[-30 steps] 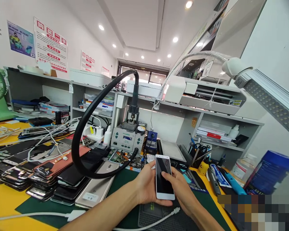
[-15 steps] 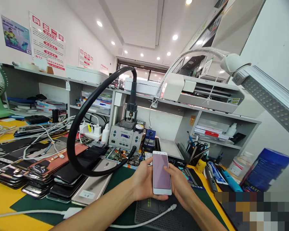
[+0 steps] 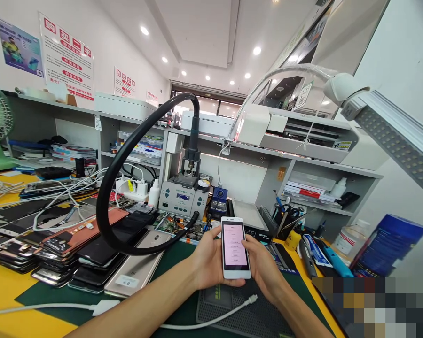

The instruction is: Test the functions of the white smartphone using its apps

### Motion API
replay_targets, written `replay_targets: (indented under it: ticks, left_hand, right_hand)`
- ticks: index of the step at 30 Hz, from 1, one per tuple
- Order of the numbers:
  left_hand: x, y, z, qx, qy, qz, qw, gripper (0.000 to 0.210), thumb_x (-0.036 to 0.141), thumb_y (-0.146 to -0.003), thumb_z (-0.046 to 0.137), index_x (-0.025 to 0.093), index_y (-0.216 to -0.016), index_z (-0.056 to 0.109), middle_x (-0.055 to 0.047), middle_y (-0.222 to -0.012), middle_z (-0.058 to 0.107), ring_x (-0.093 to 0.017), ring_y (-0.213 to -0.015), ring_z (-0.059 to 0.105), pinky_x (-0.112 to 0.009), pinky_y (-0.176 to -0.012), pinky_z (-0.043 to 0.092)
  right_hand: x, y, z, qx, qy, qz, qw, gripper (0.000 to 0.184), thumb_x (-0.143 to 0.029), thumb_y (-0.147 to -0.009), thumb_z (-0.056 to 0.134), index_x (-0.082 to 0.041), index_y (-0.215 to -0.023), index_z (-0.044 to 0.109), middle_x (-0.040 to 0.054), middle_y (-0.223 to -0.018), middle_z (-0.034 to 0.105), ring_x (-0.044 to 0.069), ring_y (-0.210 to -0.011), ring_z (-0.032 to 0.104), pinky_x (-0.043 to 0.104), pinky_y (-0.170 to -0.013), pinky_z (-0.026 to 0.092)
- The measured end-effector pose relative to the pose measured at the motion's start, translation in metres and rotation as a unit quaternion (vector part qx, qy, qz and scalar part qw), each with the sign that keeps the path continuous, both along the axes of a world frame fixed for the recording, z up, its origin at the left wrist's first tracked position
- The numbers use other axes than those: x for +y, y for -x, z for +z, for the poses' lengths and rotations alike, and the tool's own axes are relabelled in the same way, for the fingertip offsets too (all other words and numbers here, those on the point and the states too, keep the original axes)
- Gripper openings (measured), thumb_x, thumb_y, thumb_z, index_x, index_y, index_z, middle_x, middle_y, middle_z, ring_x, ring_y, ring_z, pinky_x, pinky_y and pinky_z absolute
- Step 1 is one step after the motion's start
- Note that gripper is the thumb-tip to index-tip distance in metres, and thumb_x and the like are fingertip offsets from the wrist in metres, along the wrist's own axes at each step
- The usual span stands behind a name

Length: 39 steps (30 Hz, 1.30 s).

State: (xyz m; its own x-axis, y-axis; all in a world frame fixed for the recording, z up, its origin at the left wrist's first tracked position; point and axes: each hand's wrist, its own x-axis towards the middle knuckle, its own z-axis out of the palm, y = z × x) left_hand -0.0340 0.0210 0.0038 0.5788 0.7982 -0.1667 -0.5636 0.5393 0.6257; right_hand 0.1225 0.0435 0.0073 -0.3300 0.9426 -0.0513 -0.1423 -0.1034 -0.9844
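A white smartphone (image 3: 236, 248) is held upright over the bench, its screen facing me and lit pale pink with a column of dark text lines. My left hand (image 3: 208, 257) cradles it from the left and beneath, with fingers passing behind and showing below its lower edge. On the other side, my right hand (image 3: 262, 259) grips the right edge, its thumb at the border of the screen; the fingers behind are hidden. Under the hands lies a dark textured mat (image 3: 229, 307), crossed by a white charging cable (image 3: 211, 324) with its plug end free.
Stacked phones and phone parts (image 3: 66, 234) cover the left. A hot-air station (image 3: 183, 197) stands behind, its black hose (image 3: 104, 206) looping toward me. At right are a tool holder (image 3: 285, 216), a bottle (image 3: 350, 239) and a blue container (image 3: 389, 246). An LED lamp (image 3: 395, 136) overhangs.
The screen has gone from a plain pinkish-mauve surface to a lit page with text lines. The phone sits slightly higher in view, and both hands keep their hold.
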Motion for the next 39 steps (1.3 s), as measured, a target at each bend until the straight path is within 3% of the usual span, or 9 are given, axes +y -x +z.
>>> replay_targets:
  ticks: [12,15,17,19,23,27,39]
  left_hand:
    - [0.003,0.004,0.0,-0.019,-0.016,-0.018,1.0,0.057,0.066,-0.084,0.044,0.018,-0.107,0.064,-0.013,-0.098,0.065,-0.03,-0.082,0.064,-0.045,-0.069,0.051]
    - [0.003,0.005,-0.001,-0.015,-0.015,-0.021,1.0,0.059,0.068,-0.083,0.042,0.019,-0.109,0.064,-0.013,-0.098,0.065,-0.03,-0.082,0.064,-0.045,-0.069,0.051]
    - [0.003,0.005,0.0,-0.005,-0.013,-0.019,1.0,0.06,0.069,-0.083,0.041,0.019,-0.108,0.064,-0.013,-0.097,0.065,-0.03,-0.082,0.064,-0.045,-0.07,0.051]
    - [0.003,0.005,0.0,0.005,-0.014,-0.015,1.0,0.06,0.07,-0.083,0.041,0.019,-0.105,0.064,-0.013,-0.095,0.065,-0.03,-0.08,0.064,-0.046,-0.069,0.051]
    - [0.004,0.005,0.0,0.012,-0.011,-0.014,1.0,0.058,0.068,-0.083,0.04,0.019,-0.105,0.063,-0.013,-0.094,0.066,-0.03,-0.078,0.064,-0.046,-0.067,0.051]
    - [0.004,0.005,0.0,0.017,0.004,-0.013,1.0,0.057,0.066,-0.085,0.039,0.018,-0.105,0.062,-0.013,-0.091,0.066,-0.028,-0.074,0.064,-0.046,-0.067,0.051]
    - [0.005,0.005,-0.002,0.037,0.01,-0.008,0.999,0.06,0.067,-0.084,0.038,0.017,-0.104,0.063,-0.014,-0.092,0.067,-0.029,-0.074,0.065,-0.046,-0.067,0.051]
  right_hand:
    - [-0.003,-0.007,0.013,-0.028,-0.024,0.094,0.995,0.06,-0.01,-0.065,0.066,-0.023,-0.122,0.057,0.0046,-0.105,0.071,0.025,-0.098,0.065,0.034,-0.079,0.05]
    - [0.0,-0.005,0.009,-0.026,-0.022,0.066,0.997,0.049,-0.024,-0.074,0.07,-0.023,-0.121,0.057,0.0057,-0.108,0.07,0.026,-0.101,0.064,0.035,-0.081,0.051]
    - [0.001,-0.002,0.007,-0.002,-0.006,0.035,0.999,0.04,-0.042,-0.082,0.064,-0.021,-0.115,0.06,0.0072,-0.107,0.071,0.027,-0.103,0.063,0.036,-0.081,0.051]
    - [0.001,0.002,0.007,0.02,0.004,0.019,1.0,0.04,-0.049,-0.084,0.06,-0.019,-0.109,0.062,0.0083,-0.107,0.07,0.027,-0.107,0.062,0.036,-0.083,0.051]
    - [-0.003,0.002,0.012,0.006,0.015,0.042,0.999,0.04,-0.032,-0.076,0.068,-0.02,-0.113,0.06,0.0079,-0.107,0.07,0.028,-0.103,0.064,0.036,-0.078,0.052]
    - [-0.004,-0.006,0.014,-0.049,-0.001,0.112,0.993,0.061,-0.01,-0.064,0.065,-0.024,-0.123,0.054,0.006,-0.108,0.07,0.027,-0.1,0.065,0.035,-0.073,0.053]
    - [-0.002,-0.011,0.012,-0.077,-0.017,0.13,0.988,0.069,-0.006,-0.06,0.059,-0.024,-0.126,0.051,0.0049,-0.102,0.068,0.025,-0.098,0.064,0.034,-0.075,0.053]
